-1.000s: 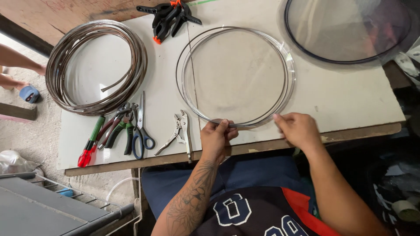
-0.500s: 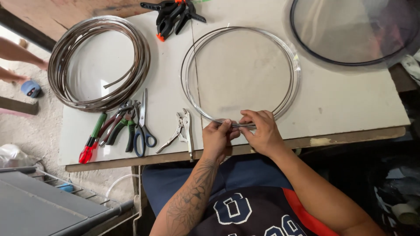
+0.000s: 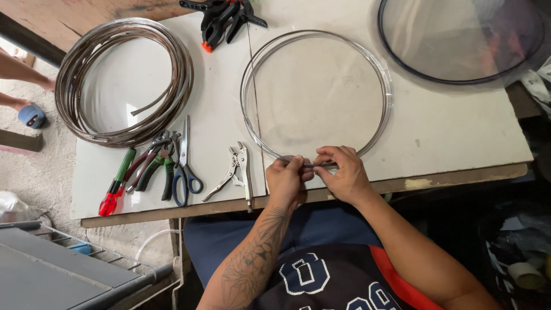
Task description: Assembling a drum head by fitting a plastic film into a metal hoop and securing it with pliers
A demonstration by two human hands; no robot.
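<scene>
A thin metal hoop [image 3: 388, 97] lies flat on the white table [image 3: 447, 132]. My left hand [image 3: 285, 182] and my right hand [image 3: 340, 174] both pinch the hoop's near edge, fingertips almost touching, close to the table's front edge. The spot between the fingers is hidden. Locking pliers [image 3: 236, 166] lie just left of my left hand.
A coil of brown strip [image 3: 123, 80] fills the table's left part. Below it lie a red screwdriver [image 3: 115, 186], pliers and blue-handled scissors [image 3: 183, 163]. Black spring clamps [image 3: 221, 20] sit at the back. A dark-rimmed round clear panel [image 3: 459, 37] is at back right. Another person's foot [image 3: 28, 112] is left.
My right hand slid left along the hoop's near edge until it met my left hand. The left hand stayed on the hoop.
</scene>
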